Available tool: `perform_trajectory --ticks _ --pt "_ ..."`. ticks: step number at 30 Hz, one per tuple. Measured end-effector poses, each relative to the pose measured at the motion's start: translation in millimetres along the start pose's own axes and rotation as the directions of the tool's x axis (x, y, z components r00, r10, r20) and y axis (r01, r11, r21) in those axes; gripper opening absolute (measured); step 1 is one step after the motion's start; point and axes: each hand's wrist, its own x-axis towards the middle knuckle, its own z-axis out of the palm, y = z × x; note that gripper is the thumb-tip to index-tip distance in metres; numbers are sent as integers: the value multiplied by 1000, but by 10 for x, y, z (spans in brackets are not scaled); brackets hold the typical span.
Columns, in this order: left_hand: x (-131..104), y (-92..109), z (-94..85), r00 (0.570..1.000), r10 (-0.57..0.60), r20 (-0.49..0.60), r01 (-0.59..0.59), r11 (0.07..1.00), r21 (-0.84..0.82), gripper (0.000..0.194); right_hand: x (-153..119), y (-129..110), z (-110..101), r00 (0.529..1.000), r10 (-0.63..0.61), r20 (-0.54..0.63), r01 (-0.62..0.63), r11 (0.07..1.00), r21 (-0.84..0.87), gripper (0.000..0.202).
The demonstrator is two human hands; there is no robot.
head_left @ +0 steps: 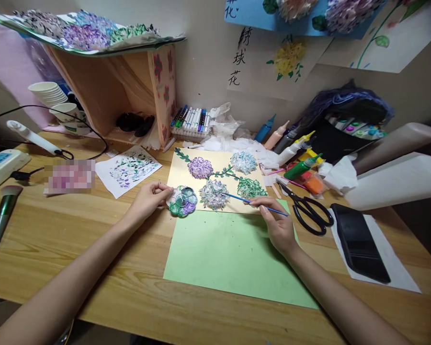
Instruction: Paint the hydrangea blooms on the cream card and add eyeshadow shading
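Observation:
My left hand (154,197) pinches the edge of a small flower-shaped paint palette (182,201) smeared with green, purple and white paint. In my right hand (277,224) is a thin blue paintbrush (239,197), its tip over the lower left flower on a cream sheet (181,167). That flower (214,194) is a mottled grey, white and purple paper pompom. Around it are a purple flower (200,168), a light blue flower (243,162) and a green flower (251,188), joined by painted leafy stems. The cream sheet overlaps a light green sheet (233,258).
Black scissors (311,211) and a dark phone (361,244) lie at the right. Paint bottles (303,167), crumpled tissues (230,146) and markers (190,120) stand behind. A paint-dabbed paper (129,170) lies left, near a large makeup-style brush (3,220) and paper cups (68,115).

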Motion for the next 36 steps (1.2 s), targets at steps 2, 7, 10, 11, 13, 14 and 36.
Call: perform_trajectory --ticks 2,7,10,11,13,14,36 --pt "-3 0 -1 1000 6 0 -6 1000 0 32 -3 0 2 999 -9 -31 10 1000 2 16" --pt "-6 3 -8 1000 18 6 -18 1000 3 31 -4 -4 1 999 -3 -38 2 999 -33 17" --pt "-3 2 -6 1000 14 -4 -14 1000 -3 32 -13 -3 -4 999 -42 -27 41 999 -21 17" --pt "0 0 -5 1000 12 -8 -13 1000 -6 32 -18 -7 -1 997 -56 -53 56 998 -15 17" --pt "7 -10 -3 1000 10 -14 -10 1000 -13 32 -32 -28 19 992 -80 -96 81 997 1 18" --pt "11 -17 -4 1000 15 -15 -15 1000 -14 32 -40 -47 38 992 -92 -90 93 996 6 20" --pt "30 -51 -49 996 69 -57 -74 993 -94 31 -23 -233 421 920 -262 293 300 949 -93 29"
